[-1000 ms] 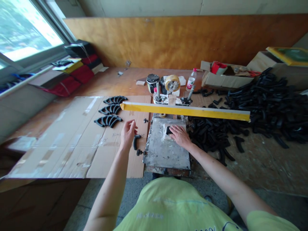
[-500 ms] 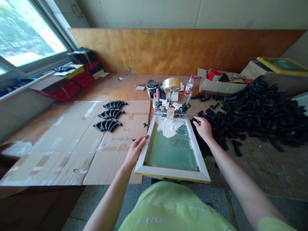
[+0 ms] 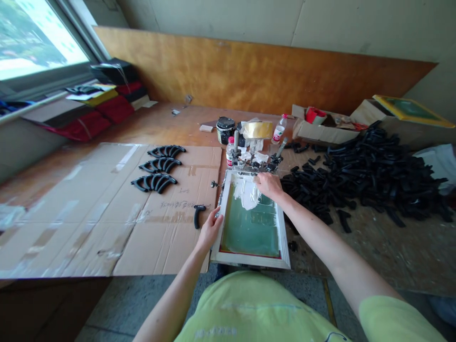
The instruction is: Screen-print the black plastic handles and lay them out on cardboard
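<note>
A screen printing frame with a green mesh lies in front of me, hinged to clamps at its far end. White ink is smeared over the mesh's far part. My left hand is closed on the frame's left edge. My right hand is closed at the frame's far end, around a squeegee of which only a tan bit shows beside the fingers. On the cardboard left of my left hand lies one curved black grip-like piece. Whatever is under the frame is hidden.
Rows of black pieces lie on the cardboard; a large heap of them covers the right side. Behind the clamps stand an ink tub, a tape roll and bottles. An open box stands back right.
My right hand has moved from a black piece right of the frame to the squeegee at its far end. The frame sits lower. My left hand shifted slightly nearer, uncovering the lone black piece.
</note>
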The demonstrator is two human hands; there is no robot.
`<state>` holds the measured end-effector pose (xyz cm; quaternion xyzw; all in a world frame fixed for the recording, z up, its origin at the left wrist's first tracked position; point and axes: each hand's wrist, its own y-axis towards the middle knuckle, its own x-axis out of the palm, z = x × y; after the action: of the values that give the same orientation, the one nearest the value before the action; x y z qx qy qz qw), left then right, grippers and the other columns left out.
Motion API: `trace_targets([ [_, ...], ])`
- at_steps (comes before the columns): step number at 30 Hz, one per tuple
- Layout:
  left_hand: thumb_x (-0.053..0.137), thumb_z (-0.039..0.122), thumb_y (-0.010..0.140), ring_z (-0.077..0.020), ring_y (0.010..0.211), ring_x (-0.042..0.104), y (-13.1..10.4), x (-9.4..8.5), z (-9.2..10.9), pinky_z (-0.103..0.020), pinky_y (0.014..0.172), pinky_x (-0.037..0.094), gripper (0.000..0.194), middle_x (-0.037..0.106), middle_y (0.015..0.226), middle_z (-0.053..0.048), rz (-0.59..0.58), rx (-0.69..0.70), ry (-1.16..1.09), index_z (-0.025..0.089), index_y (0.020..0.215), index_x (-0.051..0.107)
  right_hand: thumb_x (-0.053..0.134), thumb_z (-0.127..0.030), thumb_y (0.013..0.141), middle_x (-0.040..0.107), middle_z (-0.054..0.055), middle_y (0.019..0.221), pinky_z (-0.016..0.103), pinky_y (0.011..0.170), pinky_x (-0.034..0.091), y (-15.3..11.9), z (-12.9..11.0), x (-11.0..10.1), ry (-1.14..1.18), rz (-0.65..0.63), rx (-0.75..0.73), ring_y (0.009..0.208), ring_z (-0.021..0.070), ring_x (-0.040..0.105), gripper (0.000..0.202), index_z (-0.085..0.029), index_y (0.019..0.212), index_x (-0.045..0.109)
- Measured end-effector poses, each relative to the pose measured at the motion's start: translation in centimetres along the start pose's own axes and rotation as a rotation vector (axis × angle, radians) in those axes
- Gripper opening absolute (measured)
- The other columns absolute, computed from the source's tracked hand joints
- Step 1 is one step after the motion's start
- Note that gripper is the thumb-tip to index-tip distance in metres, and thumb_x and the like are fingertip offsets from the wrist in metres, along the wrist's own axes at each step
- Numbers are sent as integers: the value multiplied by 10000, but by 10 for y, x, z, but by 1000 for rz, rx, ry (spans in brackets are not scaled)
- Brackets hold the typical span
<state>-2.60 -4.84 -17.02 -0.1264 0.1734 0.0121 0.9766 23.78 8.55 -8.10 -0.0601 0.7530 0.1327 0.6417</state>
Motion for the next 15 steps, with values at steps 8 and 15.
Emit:
trace_targets([
  [8,516,541,844,-212,833,657,-2,2,4,-316,756,512,603,703,902,-37,14,-20,-20,228,1360,515,511,-79,787,647,89,892,321,799,415,-54,-12,10,96,-27,-420,930,234,546,184,-168,873,647],
  [15,546,546,815,-200,751,659,-4,0,13,-296,681,517,599,708,860,-34,27,-43,-44,217,1316,555,544,-111,812,631,40,820,285,736,410,-54,-8,-6,197,-50,-453,844,195,551,124,-196,798,633],
])
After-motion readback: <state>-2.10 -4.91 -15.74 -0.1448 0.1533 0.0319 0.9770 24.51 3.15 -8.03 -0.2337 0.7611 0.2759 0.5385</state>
